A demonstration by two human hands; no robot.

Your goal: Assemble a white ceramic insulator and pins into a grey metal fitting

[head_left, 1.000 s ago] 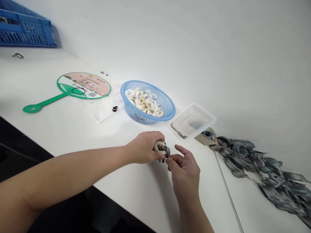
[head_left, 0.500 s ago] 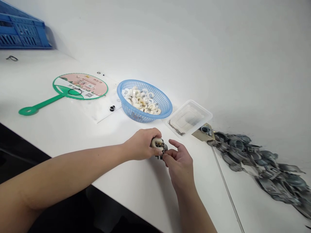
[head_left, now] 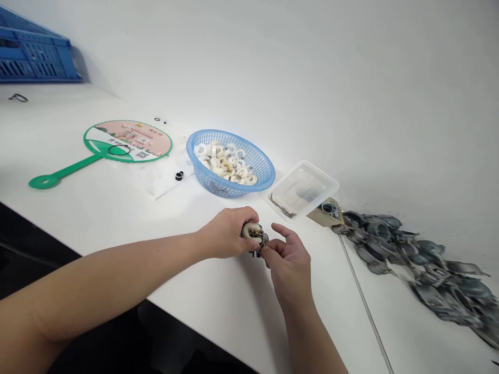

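Thumb and fingers of our left hand (head_left: 224,235) clamp a cream-and-dark part (head_left: 254,232) nearer us than the blue basket (head_left: 218,185). Our right hand (head_left: 289,261) brings thumb and finger together at the part's edge; what they pinch we cannot tell. Left of the basket lies a green fan (head_left: 130,136), right of it a clear tub (head_left: 300,188).

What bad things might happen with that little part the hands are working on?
The small part might slip out of the left hand. The right hand is at the part's edge, so a finger might get pinched. The clear box with thin metal pieces is nearby and might get bumped.
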